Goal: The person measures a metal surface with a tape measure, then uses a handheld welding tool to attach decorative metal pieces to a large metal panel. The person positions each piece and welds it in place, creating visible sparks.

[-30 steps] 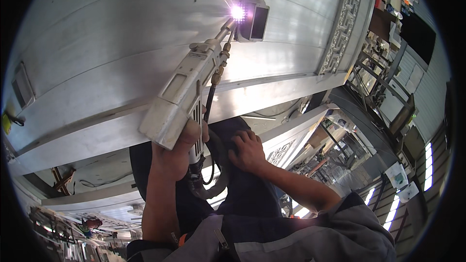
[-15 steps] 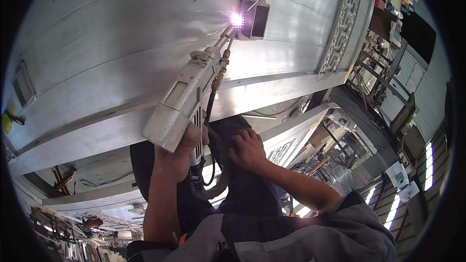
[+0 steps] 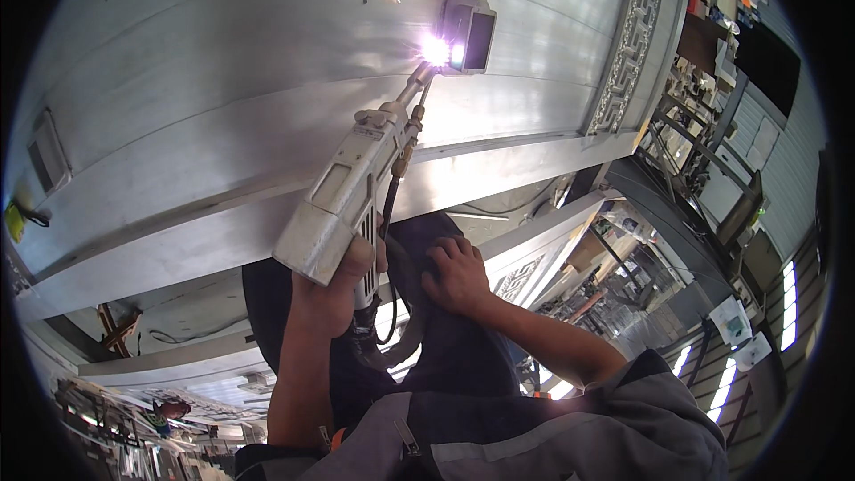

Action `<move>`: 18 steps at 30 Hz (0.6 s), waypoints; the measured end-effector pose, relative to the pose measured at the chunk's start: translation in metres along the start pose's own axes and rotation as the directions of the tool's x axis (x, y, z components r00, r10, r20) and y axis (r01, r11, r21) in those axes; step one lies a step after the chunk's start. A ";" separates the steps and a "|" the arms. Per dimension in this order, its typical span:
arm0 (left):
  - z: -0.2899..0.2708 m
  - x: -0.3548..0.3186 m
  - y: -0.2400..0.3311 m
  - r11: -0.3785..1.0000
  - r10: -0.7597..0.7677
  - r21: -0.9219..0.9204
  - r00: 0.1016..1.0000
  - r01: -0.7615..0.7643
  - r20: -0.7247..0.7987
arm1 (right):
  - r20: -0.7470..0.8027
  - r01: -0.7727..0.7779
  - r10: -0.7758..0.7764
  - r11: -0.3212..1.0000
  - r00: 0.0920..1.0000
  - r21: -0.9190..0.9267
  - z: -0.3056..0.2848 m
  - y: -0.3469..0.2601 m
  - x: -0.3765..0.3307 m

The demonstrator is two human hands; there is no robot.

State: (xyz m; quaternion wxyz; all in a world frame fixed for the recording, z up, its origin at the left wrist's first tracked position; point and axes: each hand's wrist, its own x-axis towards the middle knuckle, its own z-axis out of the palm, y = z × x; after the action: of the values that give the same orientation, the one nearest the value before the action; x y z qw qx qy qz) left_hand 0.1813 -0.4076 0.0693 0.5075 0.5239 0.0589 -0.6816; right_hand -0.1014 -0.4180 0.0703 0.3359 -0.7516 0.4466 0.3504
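My left hand point(image 3: 334, 289) grips the handle of a grey hand-held welding gun point(image 3: 343, 205). Its thin nozzle points up at a small metal box point(image 3: 469, 33) that stands on a wide silvery metal panel point(image 3: 223, 80). A bright violet-white glare point(image 3: 435, 51) burns at the nozzle tip, against the box's lower left edge. A dark cable point(image 3: 389, 303) hangs in a loop from the gun below my hand. My right hand point(image 3: 459, 274) rests with fingers bent on dark cloth point(image 3: 445, 338) over my leg, holding nothing.
An ornamental patterned metal strip point(image 3: 628, 44) borders the panel on the right. Beyond it stand workshop racks and frames point(image 3: 712, 125). A second patterned panel point(image 3: 525, 272) lies below right. A small dark fitting point(image 3: 49, 156) sits on the panel at far left.
The glare at the nozzle tip has crept a little down the box's left edge. My right hand has stayed on my leg.
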 end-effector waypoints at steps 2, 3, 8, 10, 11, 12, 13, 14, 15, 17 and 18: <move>-0.001 -0.002 0.000 1.000 -0.002 0.009 1.000 0.002 0.009 | -0.008 0.004 -0.004 1.000 1.000 -0.003 0.003 0.001 0.000; -0.003 -0.004 0.000 1.000 -0.016 0.019 1.000 0.016 0.015 | -0.001 0.001 -0.001 1.000 1.000 -0.001 0.003 0.000 0.000; 0.001 -0.026 -0.006 0.995 0.009 0.096 0.999 -0.005 -0.042 | 0.008 -0.003 0.003 0.998 1.000 0.067 0.000 -0.001 -0.001; -0.002 -0.042 0.006 0.976 0.017 0.216 1.000 -0.015 -0.007 | -0.057 0.000 0.009 0.989 0.998 0.149 -0.002 -0.004 -0.003; -0.003 -0.047 0.016 0.965 0.036 0.260 0.999 -0.039 0.015 | -0.098 -0.018 0.040 0.976 0.994 0.219 -0.004 -0.007 -0.007; -0.004 -0.054 0.029 0.950 0.056 0.307 0.998 -0.063 0.032 | -0.135 -0.027 0.069 0.956 0.988 0.292 -0.011 -0.017 -0.011; -0.006 -0.060 0.042 0.930 0.074 0.358 0.996 -0.087 0.051 | -0.169 -0.031 0.100 0.929 0.980 0.369 -0.024 -0.033 -0.013; -0.006 -0.066 0.052 0.911 0.108 0.397 0.994 -0.113 0.035 | -0.127 0.003 0.076 0.849 0.989 0.529 -0.039 -0.051 -0.016; -0.005 -0.070 0.062 0.887 0.147 0.439 0.989 -0.142 0.022 | -0.095 0.037 0.037 0.739 0.995 0.673 -0.062 -0.073 -0.019; 0.001 -0.080 0.084 0.889 0.177 0.428 0.984 -0.162 0.004 | -0.125 0.166 -0.114 0.504 0.986 0.848 -0.103 -0.115 -0.022; 0.000 -0.087 0.092 0.807 0.175 0.567 0.984 -0.167 0.040 | -0.189 0.259 -0.211 0.388 0.959 0.884 -0.122 -0.137 -0.018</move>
State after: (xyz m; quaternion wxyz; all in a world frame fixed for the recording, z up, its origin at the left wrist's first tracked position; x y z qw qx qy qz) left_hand 0.2449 -0.3969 0.1781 0.3872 0.6591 -0.1905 -0.6159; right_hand 0.0441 -0.4588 0.1763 0.7210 -0.5173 0.4609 -0.0114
